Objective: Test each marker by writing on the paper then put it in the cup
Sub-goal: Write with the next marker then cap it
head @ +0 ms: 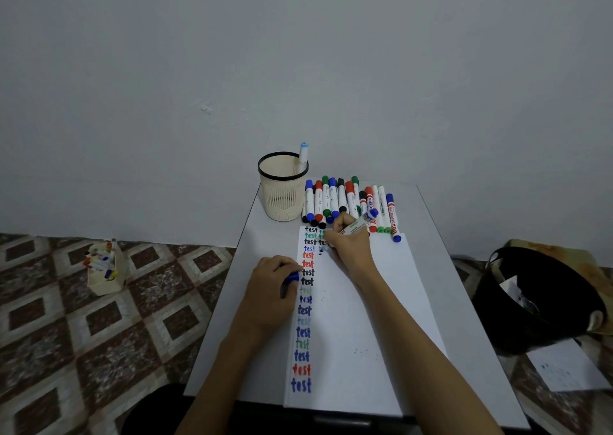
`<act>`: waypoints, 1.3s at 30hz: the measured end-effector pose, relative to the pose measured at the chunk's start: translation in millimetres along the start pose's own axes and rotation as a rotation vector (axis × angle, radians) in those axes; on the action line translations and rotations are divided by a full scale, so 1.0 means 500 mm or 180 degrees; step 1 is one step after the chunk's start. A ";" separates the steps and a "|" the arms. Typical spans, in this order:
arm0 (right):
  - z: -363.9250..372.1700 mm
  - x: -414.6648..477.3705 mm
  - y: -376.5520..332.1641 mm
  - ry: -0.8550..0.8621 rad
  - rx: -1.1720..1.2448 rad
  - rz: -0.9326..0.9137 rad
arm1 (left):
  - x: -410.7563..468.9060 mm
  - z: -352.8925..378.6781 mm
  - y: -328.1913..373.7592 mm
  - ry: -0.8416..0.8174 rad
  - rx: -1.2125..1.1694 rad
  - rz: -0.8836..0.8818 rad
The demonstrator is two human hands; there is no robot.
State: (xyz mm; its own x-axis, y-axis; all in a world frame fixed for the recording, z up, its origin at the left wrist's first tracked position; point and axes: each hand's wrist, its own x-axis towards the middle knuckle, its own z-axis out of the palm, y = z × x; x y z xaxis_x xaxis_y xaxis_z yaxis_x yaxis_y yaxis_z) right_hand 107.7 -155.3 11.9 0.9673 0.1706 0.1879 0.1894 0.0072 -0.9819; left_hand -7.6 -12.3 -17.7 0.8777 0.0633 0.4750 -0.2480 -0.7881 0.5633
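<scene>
On the table [428, 235], the paper [351, 318] bears a column of coloured "test" words down its left side; the right hand [348, 243] grips a blue marker [357, 225] near the paper's top edge; the left hand [270, 283] pinches a blue cap [292, 277] at the paper's left edge; the cup [283, 189], holding one pale-blue marker [303, 152], stands just beyond the paper's top left corner; a row of markers [341, 199] lies along the paper's top edge.

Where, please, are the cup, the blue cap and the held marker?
cup [282, 199]: head view, on its ribbed side wall.
blue cap [292, 277]: head view, on its exposed blue end.
held marker [358, 225]: head view, on its barrel.
</scene>
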 end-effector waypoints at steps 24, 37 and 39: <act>0.001 -0.009 -0.010 -0.0044 -0.0135 -0.0018 | 0.001 0.001 -0.001 0.0009 0.0031 0.0022; 0.000 -0.009 -0.007 0.0131 -0.0118 -0.0042 | 0.002 -0.001 0.002 -0.0034 0.0023 -0.0047; -0.001 -0.009 -0.008 0.0092 -0.0136 -0.0031 | 0.001 -0.002 0.002 -0.0041 0.0017 -0.0050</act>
State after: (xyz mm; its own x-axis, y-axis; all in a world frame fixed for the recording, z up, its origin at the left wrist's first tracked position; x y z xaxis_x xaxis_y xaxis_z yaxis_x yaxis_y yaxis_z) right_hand 102.8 -156.5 14.9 0.9697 0.1423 0.1985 0.2052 -0.0334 -0.9782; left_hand -7.7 -12.7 -16.2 0.8867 0.0677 0.4573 -0.2321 -0.7903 0.5671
